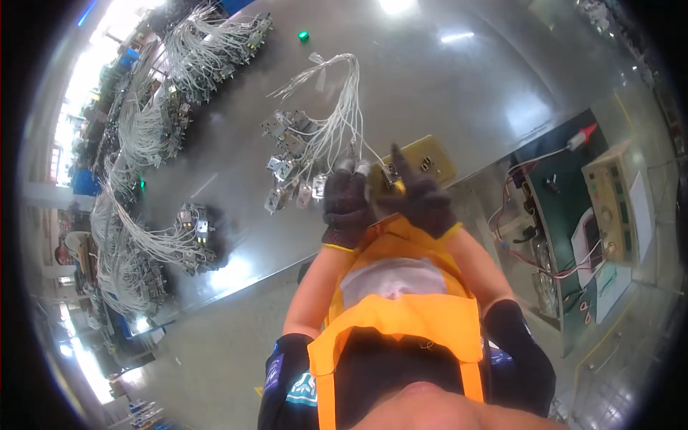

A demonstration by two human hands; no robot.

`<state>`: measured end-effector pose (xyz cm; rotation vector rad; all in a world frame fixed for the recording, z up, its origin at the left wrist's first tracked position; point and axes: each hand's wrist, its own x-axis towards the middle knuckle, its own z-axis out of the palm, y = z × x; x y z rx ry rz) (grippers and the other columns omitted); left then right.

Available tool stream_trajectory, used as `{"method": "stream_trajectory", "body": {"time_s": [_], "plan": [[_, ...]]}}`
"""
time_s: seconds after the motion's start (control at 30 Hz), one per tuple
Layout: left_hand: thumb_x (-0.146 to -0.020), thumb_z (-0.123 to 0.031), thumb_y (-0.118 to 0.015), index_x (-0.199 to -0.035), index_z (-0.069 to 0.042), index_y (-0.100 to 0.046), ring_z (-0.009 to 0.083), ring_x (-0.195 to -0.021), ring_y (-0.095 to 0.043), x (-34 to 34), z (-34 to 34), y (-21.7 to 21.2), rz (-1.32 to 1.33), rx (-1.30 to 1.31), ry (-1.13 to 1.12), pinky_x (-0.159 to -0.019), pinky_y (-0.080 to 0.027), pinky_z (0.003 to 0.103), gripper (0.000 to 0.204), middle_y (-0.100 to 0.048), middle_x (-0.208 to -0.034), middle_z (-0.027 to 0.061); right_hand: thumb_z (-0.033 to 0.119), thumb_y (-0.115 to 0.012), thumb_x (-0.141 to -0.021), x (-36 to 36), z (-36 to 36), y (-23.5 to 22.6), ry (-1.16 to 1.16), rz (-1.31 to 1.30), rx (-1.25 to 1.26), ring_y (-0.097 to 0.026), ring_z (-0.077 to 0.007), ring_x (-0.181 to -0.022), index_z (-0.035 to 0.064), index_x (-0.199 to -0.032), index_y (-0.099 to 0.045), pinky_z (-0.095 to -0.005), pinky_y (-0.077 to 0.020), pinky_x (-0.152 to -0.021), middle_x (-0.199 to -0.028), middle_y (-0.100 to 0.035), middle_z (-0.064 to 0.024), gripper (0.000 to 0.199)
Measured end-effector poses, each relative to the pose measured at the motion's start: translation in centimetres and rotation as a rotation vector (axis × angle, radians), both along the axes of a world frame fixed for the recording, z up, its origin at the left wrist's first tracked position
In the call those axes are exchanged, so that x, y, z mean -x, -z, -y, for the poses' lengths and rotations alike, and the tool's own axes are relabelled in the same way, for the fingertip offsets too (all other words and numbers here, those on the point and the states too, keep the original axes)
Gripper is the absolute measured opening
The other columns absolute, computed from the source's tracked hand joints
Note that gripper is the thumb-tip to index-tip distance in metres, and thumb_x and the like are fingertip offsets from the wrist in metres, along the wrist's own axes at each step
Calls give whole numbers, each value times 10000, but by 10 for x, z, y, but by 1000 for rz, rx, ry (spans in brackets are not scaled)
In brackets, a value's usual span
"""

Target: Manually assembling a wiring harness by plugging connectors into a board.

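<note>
A bunch of thin white wires [345,107] lies on the metal table before me, tied near its far end with a clear strip. Small silvery metal parts [281,167] hang on the near ends of the wires. My left hand [348,206], in a dark glove with pale fingertips, is closed on the wires where they come together; its grip hides their ends. Beside it, my right hand [426,204], also gloved, has its index finger stretched out and its thumb apart. That hand is at the near left side of a yellow block-like fixture [442,159], partly covering it.
More bundles of white wires with metal parts [190,233] lie to the left, with a long row behind them. On the right, a beige device box [609,204], cables and red-handled scissors [585,313] sit on a green surface. A green round object [304,36] lies far off.
</note>
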<state>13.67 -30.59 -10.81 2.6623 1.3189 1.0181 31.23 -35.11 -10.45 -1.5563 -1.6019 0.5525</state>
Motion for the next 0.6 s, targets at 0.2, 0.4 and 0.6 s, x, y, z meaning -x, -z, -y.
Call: {"method": "stream_trajectory", "body": {"time_s": [0.2,0.4,0.6], "plan": [[-736,-68,-643,-1037,-84,-638,348,-898,-611,29,-10,1,-8,71,10,-756,-495,434,301,-611,-947,147,124,-664,-886,-65,-23,-9,79,-208,16,-689,-333,-960,52,-1373,-512,-381,-534,-808,-1071,-687,-196,515],[-747,-107,-772,-1262,-65,-547,376,-1069,-589,-33,24,9,225,251,148,-917,-493,430,564,-585,-1151,205,142,-695,-881,-48,20,16,-228,-209,-112,-656,-149,-1047,40,-1270,-614,-289,-517,-899,-1165,-692,-122,410],[-721,-135,-838,-1388,-7,-434,397,-1247,-506,-22,15,29,270,353,226,-1031,-443,424,790,-527,-1319,222,169,-710,-888,-99,-6,24,-261,-550,418,-629,-88,-985,58,-1237,-651,-270,-512,-885,-1088,-704,-41,371]]}}
